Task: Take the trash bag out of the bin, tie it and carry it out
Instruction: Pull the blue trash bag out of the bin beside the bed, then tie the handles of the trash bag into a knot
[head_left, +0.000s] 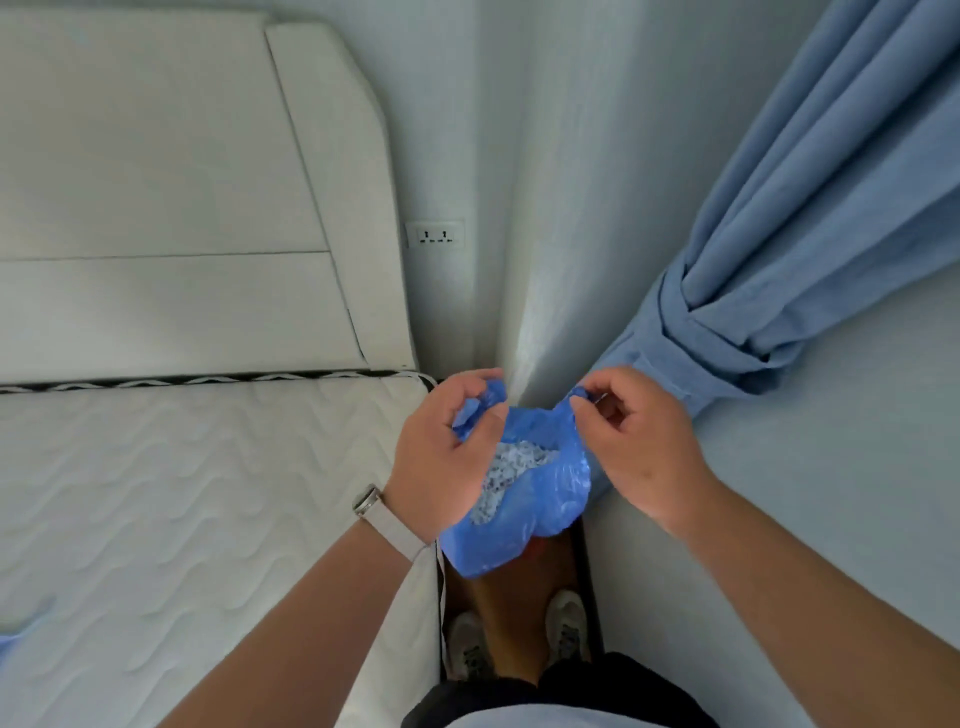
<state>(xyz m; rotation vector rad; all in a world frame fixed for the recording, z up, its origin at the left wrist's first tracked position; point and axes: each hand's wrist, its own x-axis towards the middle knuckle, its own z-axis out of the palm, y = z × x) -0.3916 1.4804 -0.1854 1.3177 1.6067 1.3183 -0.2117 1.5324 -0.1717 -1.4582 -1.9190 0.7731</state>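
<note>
Blue trash bag (519, 499) hangs in the air between bed (182, 493) and wall, above the shoes; no bin in view. Left hand (447, 452) pinches one bunched corner of the rim, right hand (639, 441) pinches the other. Mouth gapes between them, pale shredded scraps showing, possibly paper. Risks: thin film slips from a fingertip pinch and the bag tips, spilling scraps; short corners may leave too little slack, so the knot pulls loose.
</note>
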